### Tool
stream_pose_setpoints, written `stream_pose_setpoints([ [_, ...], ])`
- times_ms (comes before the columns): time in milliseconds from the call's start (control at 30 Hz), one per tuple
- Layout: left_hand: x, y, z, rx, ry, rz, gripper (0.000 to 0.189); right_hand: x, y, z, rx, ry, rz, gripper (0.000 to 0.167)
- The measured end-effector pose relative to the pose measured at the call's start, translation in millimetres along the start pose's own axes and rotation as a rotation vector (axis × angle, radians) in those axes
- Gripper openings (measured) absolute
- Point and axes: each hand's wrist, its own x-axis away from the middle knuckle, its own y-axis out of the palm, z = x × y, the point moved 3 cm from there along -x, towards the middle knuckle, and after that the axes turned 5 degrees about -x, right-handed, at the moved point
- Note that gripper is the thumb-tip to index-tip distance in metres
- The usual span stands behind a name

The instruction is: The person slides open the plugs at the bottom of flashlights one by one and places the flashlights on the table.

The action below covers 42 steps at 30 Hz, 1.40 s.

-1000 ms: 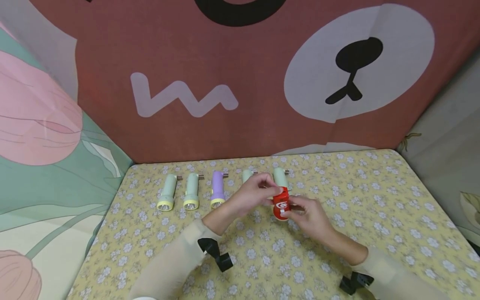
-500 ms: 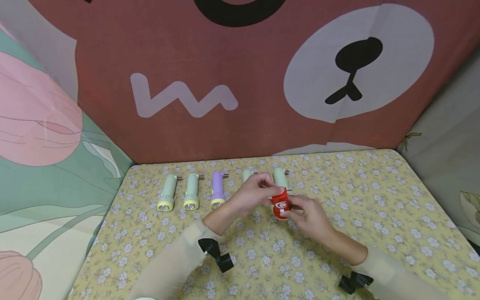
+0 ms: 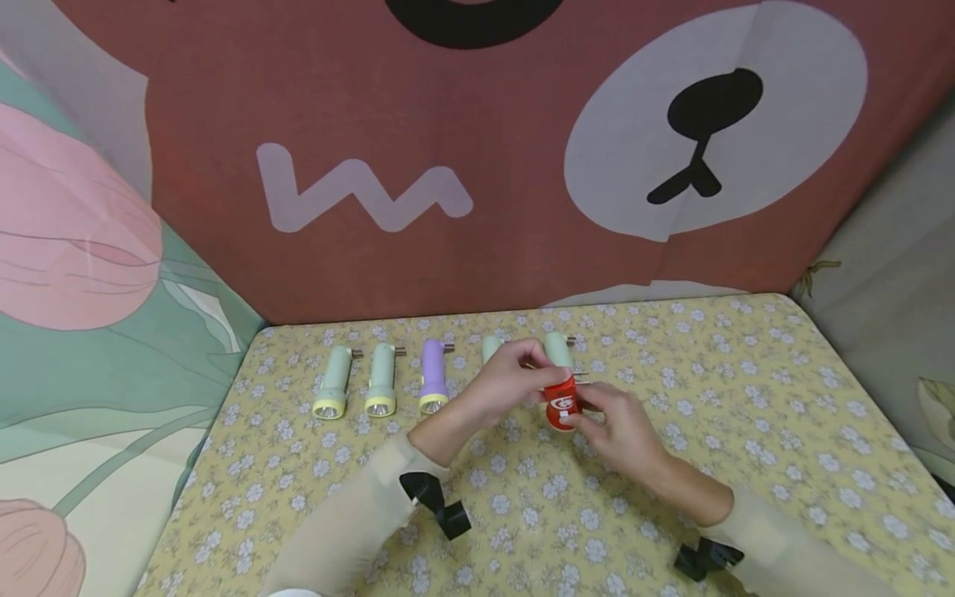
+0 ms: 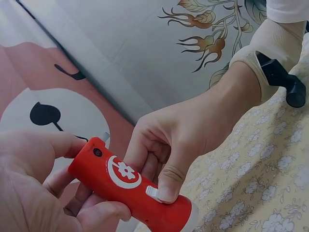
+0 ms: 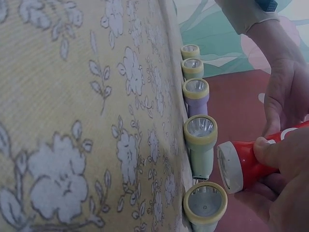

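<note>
A red flashlight (image 3: 563,405) with a white emblem is held above the table between both hands. My left hand (image 3: 511,383) pinches its rear end with thumb and fingers. Lower on the body, my right hand (image 3: 622,424) grips it near the lamp head, and in the left wrist view the thumb lies on the white slide switch (image 4: 153,193). Metal plug prongs (image 3: 583,378) stick out from the rear end toward the right. In the right wrist view the white-rimmed lens (image 5: 230,166) faces left; I cannot tell whether it is lit.
Behind the hands stretches a row of flashlights: pale green ones (image 3: 336,383), (image 3: 381,380), a purple one (image 3: 433,375), and two more green ones (image 3: 491,347), (image 3: 557,348) partly covered by the hands. The flowered tablecloth (image 3: 522,531) meets a printed cloth wall (image 3: 373,274) behind.
The red flashlight has turned and lifted slightly in the hands. Its plug prongs now show more clearly on the right. The left hand has shifted a little to the right.
</note>
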Motion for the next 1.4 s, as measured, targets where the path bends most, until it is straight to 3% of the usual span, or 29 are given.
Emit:
stream_pose_setpoints([
  [400,-1.1,0.3,3.7,0.006,-0.021,0.022,0.019,-3.4,-0.5,-2.0,-0.012,-0.006,0.009,0.034],
  [700,-3.4,-3.3,3.1,0.014,-0.022,-0.017,0.016,-7.0,-4.8,0.0,-0.065,0.001,-0.022,0.035],
  [933,-5.3,-4.2,2.6,0.021,0.044,-0.008,0.015,-10.4,-8.8,-0.2,-0.081,0.083,-0.045,0.041],
  [1400,-4.4,-8.2,6.7,-0.005,0.186,-0.018,0.022,-16.6,-17.0,-7.6,-0.134,0.137,-0.023,0.039],
])
